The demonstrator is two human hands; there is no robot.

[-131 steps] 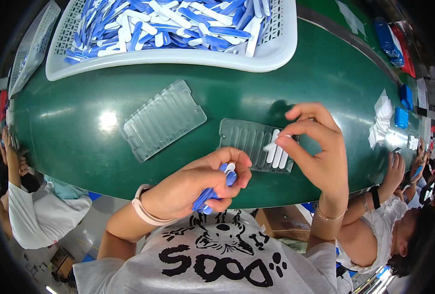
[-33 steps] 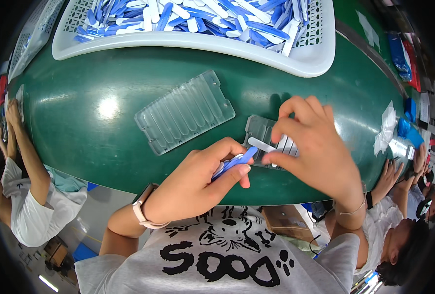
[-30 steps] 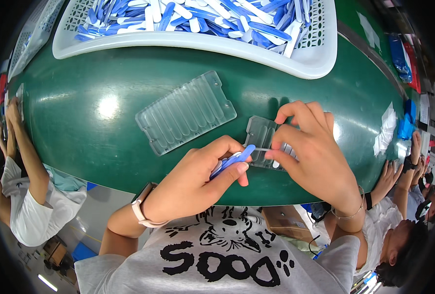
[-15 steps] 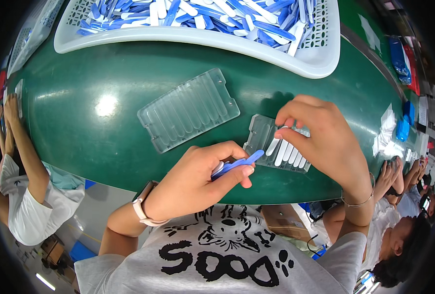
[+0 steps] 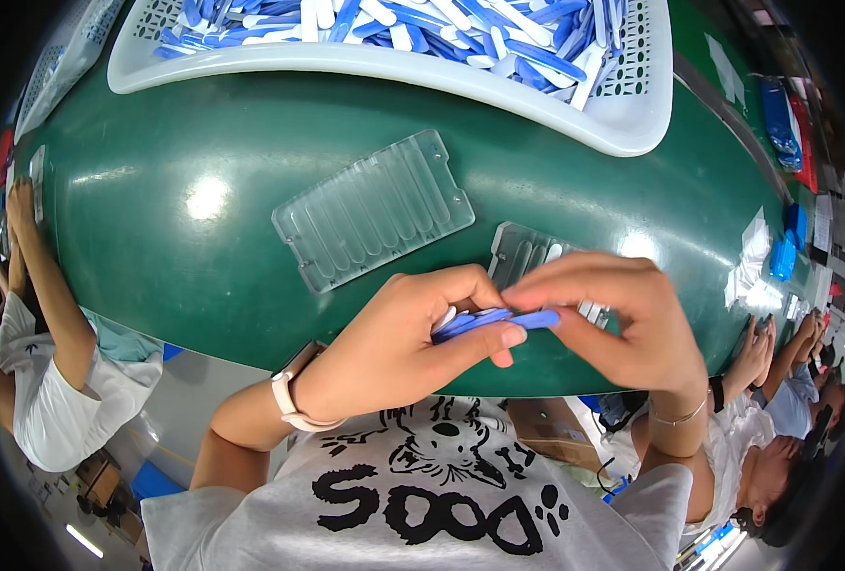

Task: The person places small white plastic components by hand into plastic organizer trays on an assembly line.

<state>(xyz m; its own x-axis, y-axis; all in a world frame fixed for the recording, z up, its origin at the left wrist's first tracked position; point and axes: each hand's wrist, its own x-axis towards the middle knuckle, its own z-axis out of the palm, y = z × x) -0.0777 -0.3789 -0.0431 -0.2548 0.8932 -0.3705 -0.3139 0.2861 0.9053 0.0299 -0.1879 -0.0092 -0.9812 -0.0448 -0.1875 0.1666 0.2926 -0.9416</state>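
Note:
My left hand (image 5: 422,328) is closed round a small bundle of flat, round-ended strips (image 5: 470,322), blue with some white. One blue strip (image 5: 536,320) sticks out to the right past the left thumb. At its outer end is my right hand (image 5: 613,319), thumb against the tip and fingers curved over towards the left hand. Partly covered by the right hand lies a clear grooved plastic tray (image 5: 506,249), with white strips in some grooves. Farther left, another clear tray (image 5: 373,211) lies tilted on the green table, its grooves without strips.
A large white perforated basket (image 5: 622,133) full of blue and white strips stands at the far side of the green table (image 5: 156,257). Another basket (image 5: 60,81) is at the far left. Other people's hands (image 5: 22,205) work at the left and right edges. Crumpled plastic (image 5: 751,257) lies right.
My right hand has come down and left from the tray to the blue strip at my left hand. The bundle has shifted slightly right, and the right hand hides more of the tray.

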